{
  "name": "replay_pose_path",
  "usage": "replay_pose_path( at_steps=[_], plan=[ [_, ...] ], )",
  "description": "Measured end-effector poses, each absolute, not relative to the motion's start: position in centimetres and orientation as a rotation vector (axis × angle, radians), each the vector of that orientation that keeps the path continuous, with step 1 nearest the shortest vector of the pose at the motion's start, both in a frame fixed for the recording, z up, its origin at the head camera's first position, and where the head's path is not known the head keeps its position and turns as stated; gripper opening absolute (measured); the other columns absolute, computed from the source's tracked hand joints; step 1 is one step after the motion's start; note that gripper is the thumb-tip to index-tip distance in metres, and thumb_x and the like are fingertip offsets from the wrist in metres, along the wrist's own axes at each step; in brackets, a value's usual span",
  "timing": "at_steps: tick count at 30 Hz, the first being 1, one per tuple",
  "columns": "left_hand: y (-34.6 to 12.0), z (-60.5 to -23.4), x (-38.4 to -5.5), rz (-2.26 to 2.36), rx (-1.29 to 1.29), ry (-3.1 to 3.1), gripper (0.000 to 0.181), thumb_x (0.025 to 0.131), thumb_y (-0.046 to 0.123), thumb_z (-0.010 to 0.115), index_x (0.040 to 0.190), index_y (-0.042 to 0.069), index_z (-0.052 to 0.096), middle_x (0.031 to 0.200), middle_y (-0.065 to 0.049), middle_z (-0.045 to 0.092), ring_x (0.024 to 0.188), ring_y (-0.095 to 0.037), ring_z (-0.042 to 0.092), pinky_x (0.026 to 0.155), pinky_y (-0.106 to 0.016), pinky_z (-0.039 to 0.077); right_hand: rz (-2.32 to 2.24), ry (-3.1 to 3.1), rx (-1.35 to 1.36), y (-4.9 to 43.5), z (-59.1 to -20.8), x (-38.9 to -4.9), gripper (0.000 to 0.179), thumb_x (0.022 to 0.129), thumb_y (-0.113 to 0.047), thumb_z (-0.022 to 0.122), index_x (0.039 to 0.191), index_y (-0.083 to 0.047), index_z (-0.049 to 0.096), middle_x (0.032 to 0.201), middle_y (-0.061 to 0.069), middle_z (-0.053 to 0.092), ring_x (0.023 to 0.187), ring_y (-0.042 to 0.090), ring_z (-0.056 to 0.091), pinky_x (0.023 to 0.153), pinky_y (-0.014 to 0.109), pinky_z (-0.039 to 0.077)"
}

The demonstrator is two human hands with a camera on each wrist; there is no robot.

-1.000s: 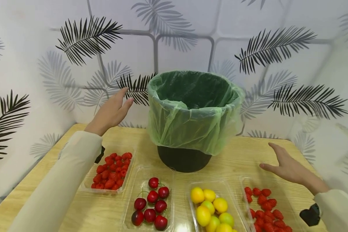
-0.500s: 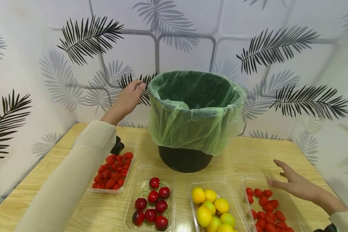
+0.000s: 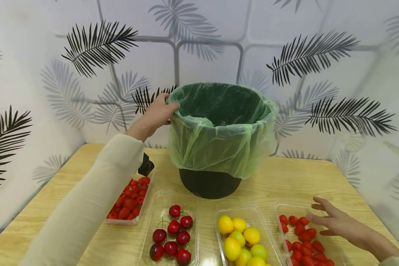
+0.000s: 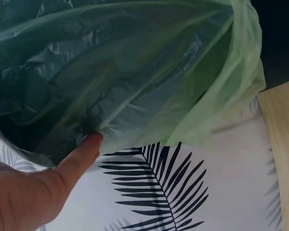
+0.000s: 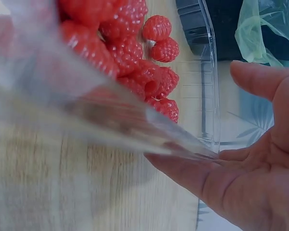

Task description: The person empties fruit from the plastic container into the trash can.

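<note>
A dark trash can (image 3: 210, 184) lined with a pale green plastic bag (image 3: 216, 151) stands at the table's back middle. At its left rim, my left hand (image 3: 157, 112) holds the lined edge, thumb on the bag; in the left wrist view the thumb (image 4: 79, 156) lies against the green film. The other fingertips are partly hidden. My right hand (image 3: 340, 223) reaches over the right-hand clear plastic box (image 3: 280, 204) of raspberries (image 3: 306, 236). In the right wrist view its fingers (image 5: 192, 175) touch the box's outer wall, while the thumb stands apart.
Another clear box of raspberries (image 3: 131, 199) lies under my left forearm. In front are a box of cherries (image 3: 173, 227) and a box of yellow-green round fruits (image 3: 232, 248). A leaf-patterned wall covering (image 3: 209, 22) rises behind the wooden table (image 3: 286, 177).
My left hand has moved right from beside the trash can onto its rim. My right hand has come down and nearer to me, to the right raspberry box.
</note>
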State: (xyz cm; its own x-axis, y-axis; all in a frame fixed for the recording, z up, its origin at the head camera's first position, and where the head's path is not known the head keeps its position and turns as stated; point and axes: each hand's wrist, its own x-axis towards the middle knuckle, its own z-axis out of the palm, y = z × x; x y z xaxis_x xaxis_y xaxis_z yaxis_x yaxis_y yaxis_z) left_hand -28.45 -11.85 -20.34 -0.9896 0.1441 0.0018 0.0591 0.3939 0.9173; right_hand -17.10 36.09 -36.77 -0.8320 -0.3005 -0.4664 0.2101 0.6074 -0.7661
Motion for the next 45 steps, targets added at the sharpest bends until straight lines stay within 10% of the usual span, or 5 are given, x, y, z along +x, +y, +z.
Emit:
replay_pose_path(
  at_steps=[13, 24, 45],
  plan=[
    [-11.1, -20.7, -28.7, 1.714, 0.11, 2.541, 0.064, 0.098, 0.022, 0.036, 0.153, 0.007, 0.005, 0.141, -0.018, 0.033, 0.118, -0.027, 0.044, 0.105, -0.049, 0.04, -1.316, 2.12, -0.091, 38.4, -38.1, -15.4, 0.076, 0.103, -0.023, 0.039, 0.139, 0.018, -0.014, 0.14, 0.047, 0.01, 0.114, 0.032, 0.056, 0.085, 0.051, 0.053],
    [-11.1, -20.7, -28.8, 1.693, 0.112, 2.549, 0.068, 0.099, 0.024, 0.034, 0.154, 0.015, -0.004, 0.156, -0.015, 0.015, 0.134, -0.033, 0.036, 0.104, -0.053, 0.039, -1.377, 2.02, -0.004, 39.5, -39.2, -13.9, 0.07, 0.101, -0.019, 0.045, 0.139, 0.019, 0.001, 0.133, 0.027, 0.047, 0.108, 0.029, 0.059, 0.081, 0.053, 0.053],
    [-11.0, -21.2, -28.7, 1.685, 0.124, 2.632, 0.065, 0.098, 0.025, 0.031, 0.155, 0.018, 0.001, 0.16, -0.008, 0.009, 0.138, -0.031, 0.032, 0.103, -0.052, 0.041, -1.338, 2.143, 0.214, 37.9, -39.5, -13.3, 0.059, 0.092, -0.011, 0.057, 0.135, 0.02, 0.032, 0.118, 0.018, 0.063, 0.099, 0.023, 0.065, 0.074, 0.045, 0.057]
  ],
)
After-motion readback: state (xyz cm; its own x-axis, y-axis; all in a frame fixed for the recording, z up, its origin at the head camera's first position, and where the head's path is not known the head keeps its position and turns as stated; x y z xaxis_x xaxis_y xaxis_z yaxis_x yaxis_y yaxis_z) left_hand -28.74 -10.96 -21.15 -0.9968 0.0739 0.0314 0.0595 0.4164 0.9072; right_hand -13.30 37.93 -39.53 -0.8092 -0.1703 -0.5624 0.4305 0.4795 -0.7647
